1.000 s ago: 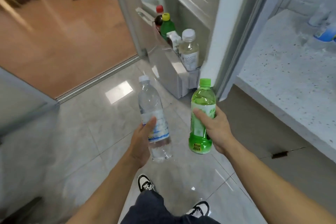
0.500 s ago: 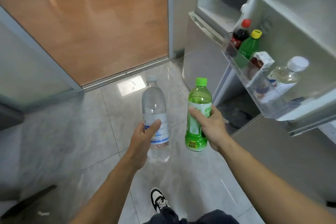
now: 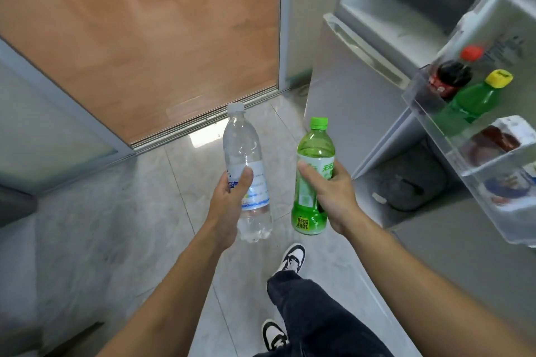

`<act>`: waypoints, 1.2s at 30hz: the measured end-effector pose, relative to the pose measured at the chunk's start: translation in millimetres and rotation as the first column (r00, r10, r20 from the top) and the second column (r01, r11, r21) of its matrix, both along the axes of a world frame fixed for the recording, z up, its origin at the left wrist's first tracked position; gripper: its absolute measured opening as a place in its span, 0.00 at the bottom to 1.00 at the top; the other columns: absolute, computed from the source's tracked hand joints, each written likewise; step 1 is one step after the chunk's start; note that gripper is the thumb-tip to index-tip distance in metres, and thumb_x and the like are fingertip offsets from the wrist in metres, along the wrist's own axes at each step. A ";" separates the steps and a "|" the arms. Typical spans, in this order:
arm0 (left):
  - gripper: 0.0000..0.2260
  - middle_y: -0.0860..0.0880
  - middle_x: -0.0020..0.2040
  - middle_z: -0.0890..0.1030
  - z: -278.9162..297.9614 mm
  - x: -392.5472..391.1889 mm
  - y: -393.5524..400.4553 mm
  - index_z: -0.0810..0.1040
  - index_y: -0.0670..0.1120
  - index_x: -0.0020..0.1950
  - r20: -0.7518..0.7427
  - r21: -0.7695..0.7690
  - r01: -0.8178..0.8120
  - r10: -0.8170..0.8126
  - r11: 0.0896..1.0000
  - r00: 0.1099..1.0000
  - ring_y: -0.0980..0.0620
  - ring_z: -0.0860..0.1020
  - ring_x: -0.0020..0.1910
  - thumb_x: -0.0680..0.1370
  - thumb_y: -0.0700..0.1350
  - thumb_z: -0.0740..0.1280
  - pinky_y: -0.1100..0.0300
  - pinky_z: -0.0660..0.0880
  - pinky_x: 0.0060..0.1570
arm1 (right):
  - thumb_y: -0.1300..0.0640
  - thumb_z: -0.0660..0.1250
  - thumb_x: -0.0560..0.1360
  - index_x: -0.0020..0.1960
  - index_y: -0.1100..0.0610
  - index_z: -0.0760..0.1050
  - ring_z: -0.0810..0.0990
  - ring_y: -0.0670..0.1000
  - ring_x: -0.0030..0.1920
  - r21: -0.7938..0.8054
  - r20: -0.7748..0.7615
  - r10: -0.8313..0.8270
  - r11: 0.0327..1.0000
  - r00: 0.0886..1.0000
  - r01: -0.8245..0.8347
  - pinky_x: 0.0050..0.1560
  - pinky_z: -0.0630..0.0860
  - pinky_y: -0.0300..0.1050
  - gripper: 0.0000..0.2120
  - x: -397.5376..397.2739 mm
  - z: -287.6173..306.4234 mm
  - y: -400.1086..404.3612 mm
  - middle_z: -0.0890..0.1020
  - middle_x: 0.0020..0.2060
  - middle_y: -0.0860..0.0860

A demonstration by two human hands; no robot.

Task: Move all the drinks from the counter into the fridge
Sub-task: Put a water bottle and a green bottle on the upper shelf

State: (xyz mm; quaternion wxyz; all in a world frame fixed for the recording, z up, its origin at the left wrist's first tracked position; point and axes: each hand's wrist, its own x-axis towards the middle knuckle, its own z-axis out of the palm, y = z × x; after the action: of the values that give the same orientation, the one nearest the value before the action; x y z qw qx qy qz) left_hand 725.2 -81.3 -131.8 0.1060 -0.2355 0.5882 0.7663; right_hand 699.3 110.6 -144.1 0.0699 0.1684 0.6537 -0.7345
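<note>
Facing the open fridge [image 3: 374, 3], we should swing right toward its door shelf [image 3: 452, 136], already crowded with a red-capped bottle [image 3: 451, 75], a yellow-capped green bottle [image 3: 475, 101] and a carton [image 3: 501, 136], so we would aim for a free gap. Our left hand [image 3: 229, 200] grips the clear water bottle [image 3: 246, 171] and our right hand [image 3: 330, 191] grips the green drink bottle [image 3: 311, 177], both upright, well short of the shelf; one at a time seems safest.

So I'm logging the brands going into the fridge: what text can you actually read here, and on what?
Green bottle, white label: "天天", partly hidden by the right hand.
Green bottle, yellow patch: too small to read.
Water bottle, in the left hand: blurred.
Door-shelf drinks: nothing readable.
</note>
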 end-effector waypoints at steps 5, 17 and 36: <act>0.27 0.42 0.52 0.85 5.7 -83.8 -7.8 0.77 0.47 0.63 -0.009 -0.007 0.028 -0.028 1.000 1.000 0.45 0.85 0.46 0.67 0.57 0.72 0.55 0.81 0.38 | 0.41 0.78 0.60 0.45 0.46 0.81 0.85 0.46 0.38 -0.006 -0.003 -0.032 0.999 0.999 0.032 0.36 0.79 0.38 0.17 -81.7 4.0 -9.0 0.86 0.40 0.49; 0.13 0.43 0.54 0.85 16.1 -271.6 -10.9 0.78 0.50 0.61 -0.078 -0.053 0.201 -0.205 0.978 0.976 0.41 0.83 0.54 0.77 0.48 0.70 0.44 0.80 0.55 | 0.46 0.79 0.63 0.48 0.48 0.79 0.85 0.44 0.39 0.052 -0.042 -0.184 0.981 0.982 0.186 0.36 0.79 0.36 0.17 -247.0 24.9 -9.0 0.86 0.40 0.47; 0.15 0.51 0.54 0.85 51.4 -554.2 64.1 0.77 0.56 0.58 -0.345 -0.088 0.706 -0.687 0.702 0.640 0.50 0.83 0.54 0.75 0.43 0.74 0.56 0.80 0.53 | 0.51 0.80 0.67 0.51 0.46 0.78 0.84 0.41 0.41 0.224 -0.229 -0.646 0.693 0.728 0.685 0.39 0.78 0.32 0.16 -413.8 84.4 10.5 0.86 0.41 0.41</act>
State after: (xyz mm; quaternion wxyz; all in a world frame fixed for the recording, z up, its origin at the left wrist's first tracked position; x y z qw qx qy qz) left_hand 170.9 -17.1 -80.4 0.2920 0.1534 0.6209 0.7111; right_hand 285.5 121.0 -59.7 -0.2703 0.3534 0.6523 -0.6137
